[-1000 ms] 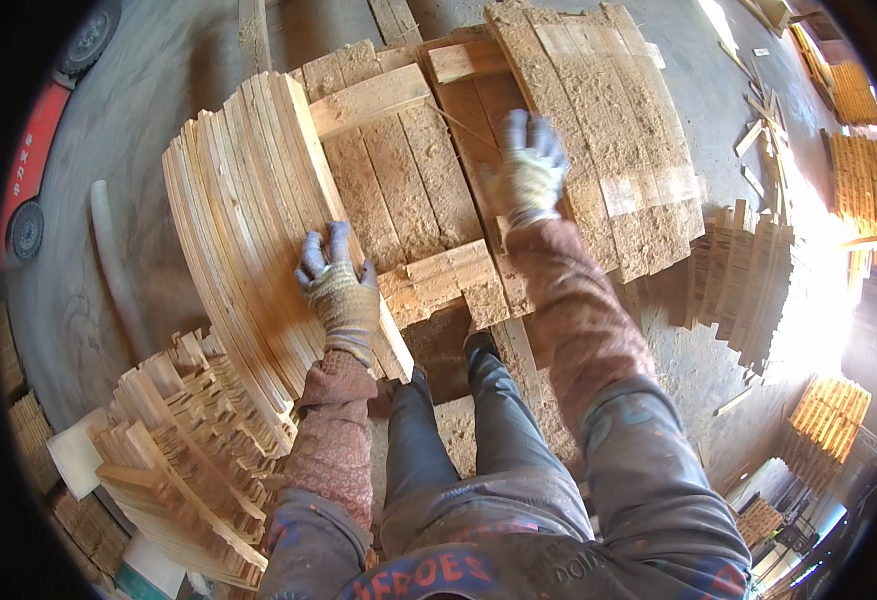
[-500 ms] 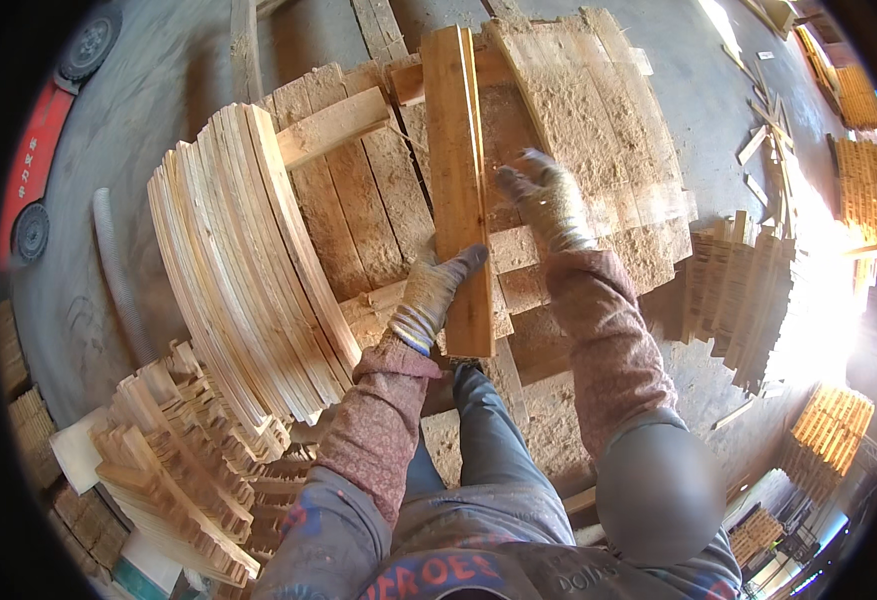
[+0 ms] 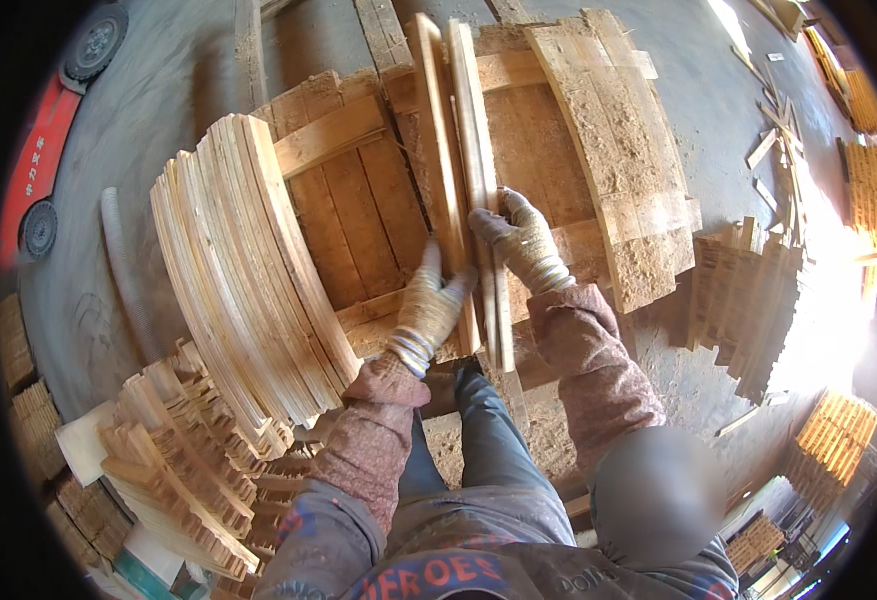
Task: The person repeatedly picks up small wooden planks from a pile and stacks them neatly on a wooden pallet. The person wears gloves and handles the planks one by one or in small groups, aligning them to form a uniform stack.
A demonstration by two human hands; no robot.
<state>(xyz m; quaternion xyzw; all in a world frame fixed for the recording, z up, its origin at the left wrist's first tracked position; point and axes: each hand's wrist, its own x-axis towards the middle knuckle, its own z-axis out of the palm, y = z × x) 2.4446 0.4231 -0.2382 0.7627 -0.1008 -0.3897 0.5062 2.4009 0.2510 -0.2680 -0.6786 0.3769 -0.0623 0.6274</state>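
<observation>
Two groups of long, narrow wooden boards stand on edge in front of me, their far ends a little apart. My left hand (image 3: 432, 308), in a pale knitted glove with dark fingertips, closes around the near part of the left wooden board (image 3: 436, 165). Gloved in the same way, my right hand (image 3: 526, 242) grips the right wooden boards (image 3: 474, 130) from their right side, thumb over the top edge. Beneath lies a wooden pallet (image 3: 358, 185) of planks and crosspieces. The boards hide part of it.
A row of boards on edge (image 3: 248, 260) fills the pallet's left side. Sawdust-covered planks (image 3: 618, 140) lie at its right. Stacked wood pieces (image 3: 173, 440) stand near left, with another wood stack (image 3: 743, 300) at right. A red vehicle (image 3: 38, 160) is far left.
My right hand has come down from the air and taken hold of boards. The boards have turned onto their edges and parted into two groups. Some sawdust is gone from the pallet planks.
</observation>
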